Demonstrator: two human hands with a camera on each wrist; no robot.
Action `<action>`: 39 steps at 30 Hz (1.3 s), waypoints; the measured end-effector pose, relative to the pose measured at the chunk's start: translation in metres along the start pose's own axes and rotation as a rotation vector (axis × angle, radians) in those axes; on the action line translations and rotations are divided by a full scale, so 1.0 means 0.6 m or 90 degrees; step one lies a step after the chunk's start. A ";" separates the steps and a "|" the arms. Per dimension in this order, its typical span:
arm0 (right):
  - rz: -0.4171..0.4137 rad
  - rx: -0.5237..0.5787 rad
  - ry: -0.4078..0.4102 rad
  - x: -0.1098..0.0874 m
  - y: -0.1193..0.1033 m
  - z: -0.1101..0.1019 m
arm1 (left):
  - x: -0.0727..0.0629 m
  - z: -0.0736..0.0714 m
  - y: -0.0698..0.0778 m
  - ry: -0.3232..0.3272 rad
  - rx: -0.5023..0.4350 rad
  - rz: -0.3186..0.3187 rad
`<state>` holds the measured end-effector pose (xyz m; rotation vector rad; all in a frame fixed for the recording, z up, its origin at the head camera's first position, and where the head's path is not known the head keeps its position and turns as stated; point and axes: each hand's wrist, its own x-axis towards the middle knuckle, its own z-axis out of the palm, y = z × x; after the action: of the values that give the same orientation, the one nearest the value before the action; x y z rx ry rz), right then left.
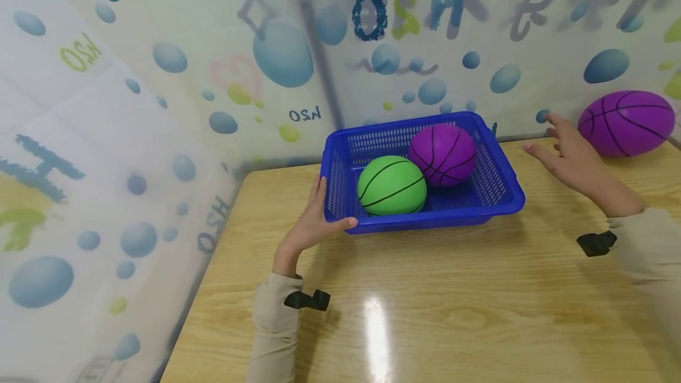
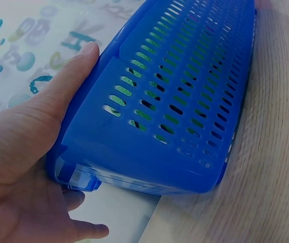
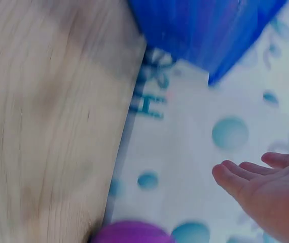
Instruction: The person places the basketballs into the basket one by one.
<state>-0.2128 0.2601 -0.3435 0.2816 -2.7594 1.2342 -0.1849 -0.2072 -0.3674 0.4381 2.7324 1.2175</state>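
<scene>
Two things in contact at the far left: left hand (image 1: 310, 220) and blue basket (image 1: 457, 217). Grips the basket's near corner from 8 o'clock, thumb at the front rim, fingers along the end wall; probably held so to keep light, perforated plastic from sliding about on the tabletop (image 1: 452, 294). Inside, leftmost, green ball (image 1: 392, 187); at 2 o'clock from it, purple ball (image 1: 443, 155), seemingly touching. Likely kept from rolling away by the raised sides.

Farther right, at 3 o'clock of the basket, right hand (image 1: 573, 159), well apart from the left, fingers extended, holding nothing. Beyond it toward 2 o'clock, second purple ball (image 1: 626, 123), free of both hands, close to the wall covering (image 1: 223, 46); hard to tell whether touching. Perhaps placed there for a stop against rolling.

From 9 o'clock round past 12, pale wall covering with blue and green bubbles (image 1: 284, 55) and "H2O" lettering (image 1: 369, 15), some of it mirrored; shows fainter grey marks too. Beneath the basket, pale wood grain, glossy enough for a bright streak of glare (image 1: 376, 336) toward 6 o'clock.
</scene>
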 end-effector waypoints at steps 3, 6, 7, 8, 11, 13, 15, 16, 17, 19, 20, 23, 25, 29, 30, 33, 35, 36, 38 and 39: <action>0.021 -0.042 0.050 -0.005 0.023 -0.026 | -0.002 -0.001 -0.001 0.001 0.000 -0.002; 0.033 -0.062 0.106 -0.011 0.046 -0.046 | -0.004 -0.002 -0.002 0.003 0.004 -0.004; 0.036 -0.070 0.124 -0.013 0.052 -0.052 | -0.004 -0.002 -0.002 0.004 0.006 -0.005; 0.041 -0.081 0.143 -0.015 0.058 -0.058 | -0.004 -0.003 -0.003 0.005 0.008 -0.006; 0.066 -0.100 0.185 -0.023 0.074 -0.073 | -0.005 -0.003 -0.004 0.006 0.011 -0.006; 0.084 -0.106 0.211 -0.025 0.085 -0.080 | -0.006 -0.003 -0.005 0.005 0.011 -0.008; 0.110 -0.101 0.221 -0.026 0.098 -0.084 | -0.007 -0.003 -0.007 0.004 0.010 -0.009; 0.120 -0.098 0.227 -0.026 0.105 -0.085 | -0.007 -0.003 -0.007 0.005 0.010 -0.009; 0.131 -0.092 0.229 -0.026 0.112 -0.085 | -0.008 -0.003 -0.008 0.005 0.009 -0.009; 0.150 -0.078 0.227 -0.025 0.124 -0.084 | -0.008 -0.002 -0.010 0.006 0.009 -0.007; 0.161 -0.078 0.226 -0.025 0.129 -0.084 | -0.009 -0.002 -0.011 0.007 0.007 -0.005; 0.186 -0.074 0.232 -0.024 0.142 -0.082 | -0.010 -0.003 -0.012 0.010 0.007 0.000; 0.194 -0.079 0.249 -0.023 0.148 -0.082 | -0.010 -0.003 -0.012 0.008 0.008 0.000; 0.191 -0.085 0.290 -0.022 0.162 -0.084 | -0.008 -0.005 -0.011 0.007 0.015 0.004; 0.191 -0.090 0.305 -0.018 0.175 -0.087 | -0.007 -0.004 -0.010 0.006 0.017 0.006; 0.213 -0.087 0.312 0.005 0.230 -0.097 | -0.004 -0.004 -0.009 0.004 0.017 0.008; 0.237 -0.083 0.304 0.029 0.290 -0.107 | -0.001 -0.003 -0.008 0.000 0.017 0.008; 0.249 -0.084 0.300 0.042 0.322 -0.112 | -0.001 -0.002 -0.007 -0.003 0.014 0.006; 0.268 -0.084 0.283 0.064 0.376 -0.120 | 0.001 -0.001 -0.005 -0.007 0.012 0.006; 0.269 -0.085 0.278 0.074 0.398 -0.126 | 0.002 0.000 -0.004 -0.008 0.010 0.007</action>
<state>-0.3051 0.4668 -0.4591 -0.5441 -2.5577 1.0179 -0.1865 -0.2083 -0.3690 0.4613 2.7343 1.1922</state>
